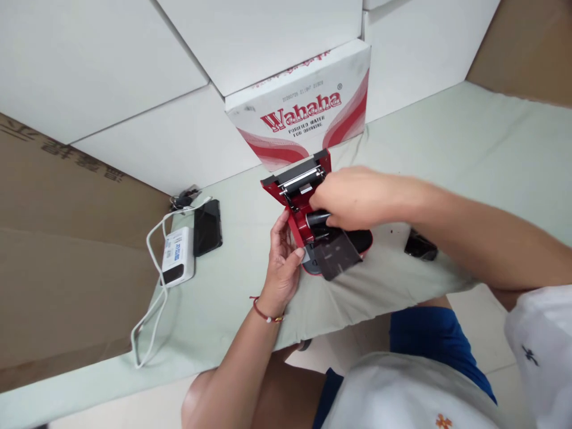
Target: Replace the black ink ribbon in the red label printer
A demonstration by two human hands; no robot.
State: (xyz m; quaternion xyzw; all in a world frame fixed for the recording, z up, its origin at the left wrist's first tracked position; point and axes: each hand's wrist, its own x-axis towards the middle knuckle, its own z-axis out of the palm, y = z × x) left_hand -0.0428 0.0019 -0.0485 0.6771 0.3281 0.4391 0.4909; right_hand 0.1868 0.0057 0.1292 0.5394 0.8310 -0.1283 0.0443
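Note:
A red and black label printer (295, 228) sits on the cloth-covered table, its lid (300, 173) tipped up to show a metal-ended roller. My left hand (283, 262) grips the printer's left side, fingers behind and thumb in front. Over the open compartment, my right hand (351, 199) has its fingers closed around a black ribbon roll (316, 218). A loose dark ribbon (337, 256) hangs from the roll across the printer's front. Whether the roll touches its holders is hidden by my fingers.
Behind the printer stands a white and red Wahaha water carton (304, 113), against white boxes (147, 137). To the left lie a black phone (208, 227), a white power bank (179, 253) with a cable (156, 316), and keys (185, 198). A black object (420, 246) lies under my right forearm.

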